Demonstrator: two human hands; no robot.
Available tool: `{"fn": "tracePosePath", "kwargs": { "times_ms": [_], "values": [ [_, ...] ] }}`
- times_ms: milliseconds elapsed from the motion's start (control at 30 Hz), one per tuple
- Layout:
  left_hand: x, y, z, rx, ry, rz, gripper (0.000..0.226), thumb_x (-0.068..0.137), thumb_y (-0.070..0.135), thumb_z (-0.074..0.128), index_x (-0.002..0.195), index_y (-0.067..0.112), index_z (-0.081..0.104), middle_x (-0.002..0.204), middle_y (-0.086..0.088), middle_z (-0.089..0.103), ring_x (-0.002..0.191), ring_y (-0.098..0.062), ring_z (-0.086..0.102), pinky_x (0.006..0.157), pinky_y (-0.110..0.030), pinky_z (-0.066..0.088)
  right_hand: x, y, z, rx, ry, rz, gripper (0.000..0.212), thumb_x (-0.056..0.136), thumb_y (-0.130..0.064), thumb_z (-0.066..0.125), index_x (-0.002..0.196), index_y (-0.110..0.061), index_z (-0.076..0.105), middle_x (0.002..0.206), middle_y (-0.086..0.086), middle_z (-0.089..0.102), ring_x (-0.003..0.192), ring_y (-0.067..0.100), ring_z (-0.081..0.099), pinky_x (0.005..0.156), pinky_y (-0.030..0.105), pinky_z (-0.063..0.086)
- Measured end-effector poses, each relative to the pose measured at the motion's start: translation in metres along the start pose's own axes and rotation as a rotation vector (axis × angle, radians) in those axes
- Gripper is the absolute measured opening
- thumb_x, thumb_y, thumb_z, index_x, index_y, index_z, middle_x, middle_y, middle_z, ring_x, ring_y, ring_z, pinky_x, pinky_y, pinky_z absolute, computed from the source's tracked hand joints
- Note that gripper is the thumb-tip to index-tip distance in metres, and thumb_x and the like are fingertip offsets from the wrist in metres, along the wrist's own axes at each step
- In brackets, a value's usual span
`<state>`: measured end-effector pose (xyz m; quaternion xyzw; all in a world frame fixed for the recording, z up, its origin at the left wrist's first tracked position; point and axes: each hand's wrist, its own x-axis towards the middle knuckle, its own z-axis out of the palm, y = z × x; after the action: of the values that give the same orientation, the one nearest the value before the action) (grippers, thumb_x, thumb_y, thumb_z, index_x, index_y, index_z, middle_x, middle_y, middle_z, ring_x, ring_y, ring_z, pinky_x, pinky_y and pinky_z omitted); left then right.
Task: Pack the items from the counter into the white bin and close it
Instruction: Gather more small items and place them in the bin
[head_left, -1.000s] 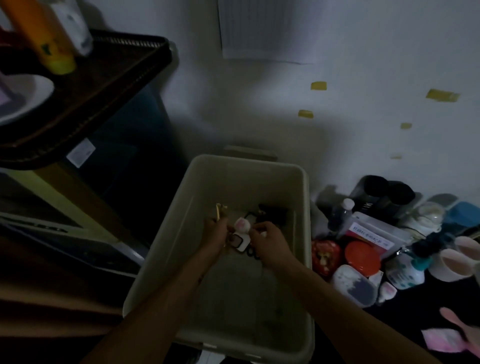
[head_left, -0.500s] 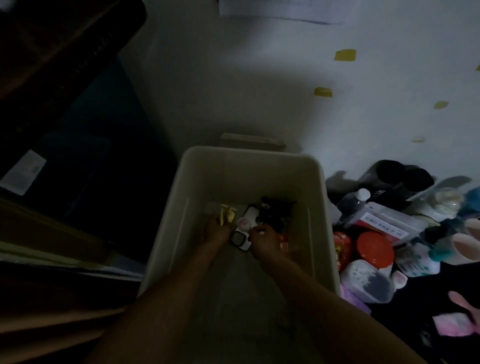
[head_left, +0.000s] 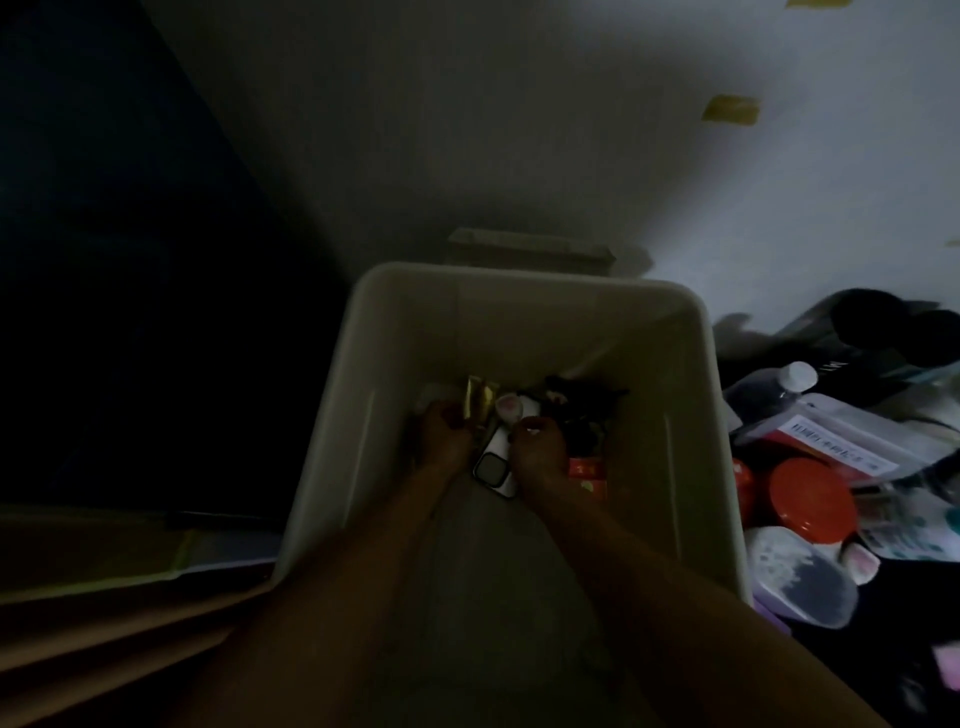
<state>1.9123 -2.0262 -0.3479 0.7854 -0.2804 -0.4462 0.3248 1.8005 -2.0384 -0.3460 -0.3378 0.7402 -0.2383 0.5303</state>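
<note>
Two bare forearms are recorded, uncovered as far as the lower frame edge. Left hand and right hand are likewise bare. Lighting is dim; finger detail cannot be resolved.

One head-worn view only. It is looking steeply down and forward into the white bin, hovering close above it; the wall is filling the top.

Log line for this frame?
phase: packing | left hand by gold packet, right hand by phone case, inside white bin | grips unclear | bin open | red-lidded jar outside
</note>
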Motion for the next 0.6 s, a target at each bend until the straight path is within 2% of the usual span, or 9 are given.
{"fn": "tracePosePath", "kwargs": {
  "times_ms": [100,233,333,367,400,467,500,533,600],
  "values": [
    [0.001,-0.009,0.002,0.064,-0.03,0.022,0.028,0.094,0.029,0.06,0.105,0.005,0.07,0.109,-0.015,0.07,0.097,-0.031,0.065,0.084,-0.039,0.054,0.005,-0.001,0.002,-0.017,0.004,-0.004,0.022,0.095,-0.021,0.056,0.111,-0.007,0.059,0.119,0.016,0.061,0.11,0.033,0.057,0.083,0.03,0.042],
    [-0.002,-0.016,0.005,0.122,-0.014,0.052,0.023,0.095,0.019,0.057,0.106,0.003,0.069,0.113,-0.014,0.067,0.104,-0.03,0.062,0.092,-0.044,0.051,0.007,-0.001,0.003,-0.019,0.01,-0.012,0.022,0.095,-0.02,0.058,0.114,-0.007,0.058,0.12,0.015,0.062,0.111,0.032,0.058,0.085,0.03,0.045],
    [-0.003,-0.017,0.003,0.18,0.073,0.141,0.017,0.093,0.018,0.059,0.099,0.005,0.068,0.098,-0.012,0.063,0.088,-0.019,0.055,0.083,-0.036,0.047,0.003,-0.003,0.002,0.014,-0.011,-0.037,0.025,0.096,-0.021,0.057,0.116,-0.006,0.058,0.121,0.017,0.062,0.112,0.034,0.058,0.094,0.043,0.05],
    [-0.003,-0.017,0.002,0.21,0.091,0.144,0.019,0.092,0.018,0.061,0.101,0.003,0.068,0.098,-0.014,0.064,0.086,-0.021,0.056,0.082,-0.036,0.047,0.002,-0.003,0.002,0.018,-0.019,-0.065,0.027,0.097,-0.023,0.056,0.118,-0.006,0.059,0.121,0.016,0.062,0.112,0.033,0.058,0.095,0.041,0.049],
    [-0.002,-0.017,0.001,0.232,0.098,0.131,0.021,0.091,0.018,0.062,0.103,0.001,0.067,0.101,-0.016,0.065,0.089,-0.025,0.059,0.083,-0.036,0.048,0.0,-0.003,0.001,0.015,-0.025,-0.092,0.028,0.097,-0.022,0.055,0.119,-0.005,0.06,0.121,0.016,0.063,0.111,0.031,0.058,0.092,0.032,0.049],
    [-0.001,-0.021,0.0,0.232,0.085,0.106,0.022,0.088,0.016,0.065,0.104,0.0,0.066,0.106,-0.017,0.067,0.097,-0.031,0.062,0.085,-0.037,0.051,-0.003,-0.004,0.0,-0.003,-0.06,-0.12,0.025,0.099,-0.019,0.052,0.116,-0.003,0.062,0.117,0.015,0.064,0.1,0.024,0.059,0.065,0.011,0.043],
    [-0.003,-0.022,0.0,0.214,0.074,0.095,0.023,0.088,0.015,0.066,0.104,0.0,0.066,0.107,-0.018,0.067,0.099,-0.032,0.063,0.085,-0.037,0.051,-0.004,-0.004,-0.001,-0.018,-0.092,-0.117,0.024,0.099,-0.017,0.051,0.114,-0.003,0.063,0.115,0.015,0.064,0.093,0.021,0.058,0.051,0.007,0.04],
    [-0.004,-0.023,0.0,0.195,0.064,0.081,0.024,0.088,0.015,0.066,0.106,0.0,0.066,0.109,-0.018,0.067,0.102,-0.033,0.063,0.086,-0.037,0.051,-0.005,-0.004,-0.001,-0.027,-0.127,-0.107,0.023,0.1,-0.013,0.049,0.116,-0.003,0.063,0.115,0.016,0.064,0.09,0.02,0.058,0.045,0.005,0.038],
    [-0.006,-0.025,-0.001,0.186,0.043,0.061,0.028,0.09,0.019,0.065,0.113,0.002,0.066,0.114,-0.015,0.067,0.106,-0.032,0.063,0.089,-0.038,0.051,-0.007,-0.004,-0.002,-0.018,-0.181,-0.091,0.026,0.099,-0.005,0.047,0.121,-0.002,0.06,0.115,0.016,0.061,0.095,0.025,0.061,0.045,0.006,0.042]
  ]
}}
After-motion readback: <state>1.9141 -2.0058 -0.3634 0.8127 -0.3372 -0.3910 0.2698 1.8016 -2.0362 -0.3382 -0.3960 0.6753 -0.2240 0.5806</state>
